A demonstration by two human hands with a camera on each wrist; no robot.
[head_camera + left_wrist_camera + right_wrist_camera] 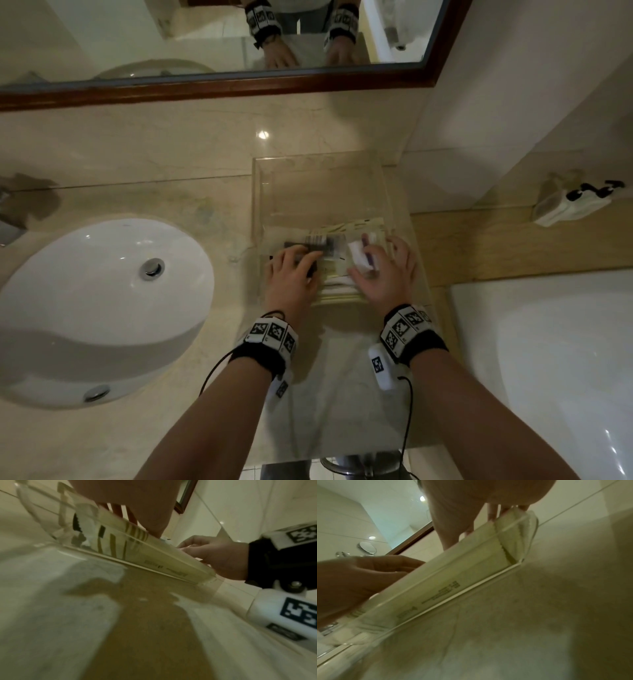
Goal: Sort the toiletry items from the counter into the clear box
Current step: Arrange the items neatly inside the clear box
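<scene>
The clear box (pixel 322 160) stands on the marble counter to the right of the sink, and both my hands reach into its near end. My left hand (pixel 293 274) pinches a dark packet (pixel 320 244) lying on the pile. With fingers spread, my right hand (pixel 380 274) rests on a white packet with a purple item (pixel 359 253). Cream packets (pixel 356 224) lie flat beneath them. In the left wrist view a cream packet (pixel 154 555) presses against the box's front wall, with my right hand (pixel 214 555) beyond it. The right wrist view shows my left hand (pixel 359 577) above the same packet (pixel 453 582).
A white round sink (pixel 85 308) fills the counter's left part, with a faucet (pixel 7 219) at the far left. A framed mirror (pixel 239 34) hangs behind. A white tub (pixel 548 359) sits at the right, a small white pouch (pixel 568 205) on the wooden ledge.
</scene>
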